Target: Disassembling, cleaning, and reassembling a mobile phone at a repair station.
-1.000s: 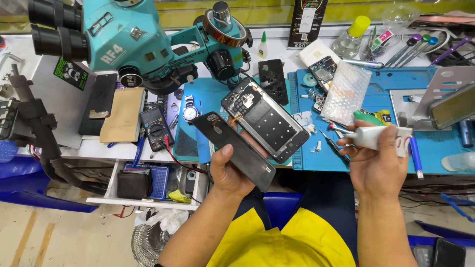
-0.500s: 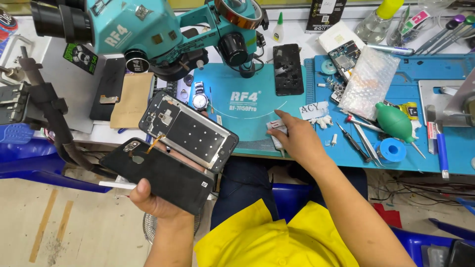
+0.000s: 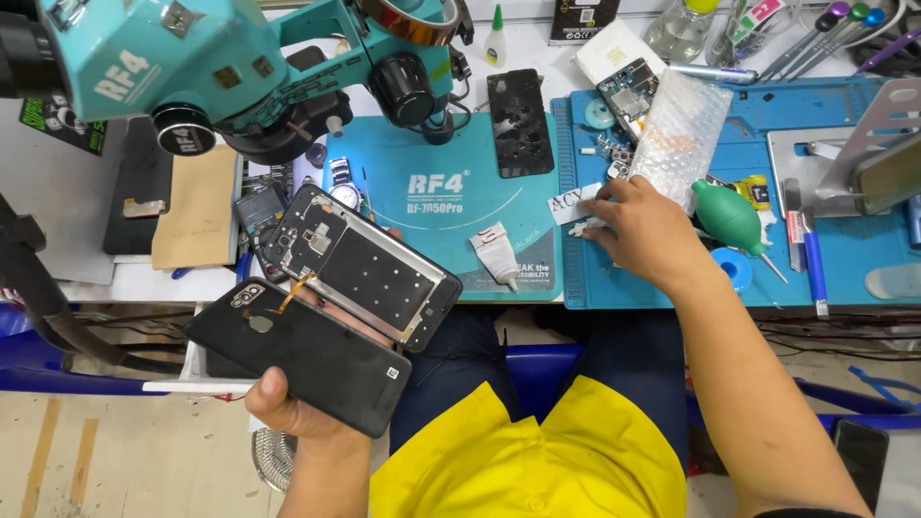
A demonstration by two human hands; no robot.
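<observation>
My left hand [image 3: 288, 408] holds an opened black phone out over the bench's front edge: the back cover [image 3: 302, 352] lies in my palm, and the phone body [image 3: 369, 267], insides up, rests above it, joined by a thin orange ribbon cable. My right hand [image 3: 645, 230] reaches across the blue work mat [image 3: 844, 259], fingertips on a small white paper label [image 3: 574, 203] beside a pile of small screws and parts. A small white glue tube [image 3: 495, 254] lies on the teal mat [image 3: 432, 201] between my hands.
A teal microscope [image 3: 221, 67] overhangs the bench's left half. A black phone panel [image 3: 519, 122], bubble-wrap bag [image 3: 679, 134], circuit board [image 3: 625, 99], green air-blower bulb [image 3: 729, 216], blue tape ring [image 3: 737, 265], blue-handled tool [image 3: 812, 269] and metal phone stand [image 3: 878, 153] crowd the right side.
My right hand let go of the white tube, which now lies on the teal mat, and moved right to the paper label. My left hand lowered the opened phone leftward off the bench.
</observation>
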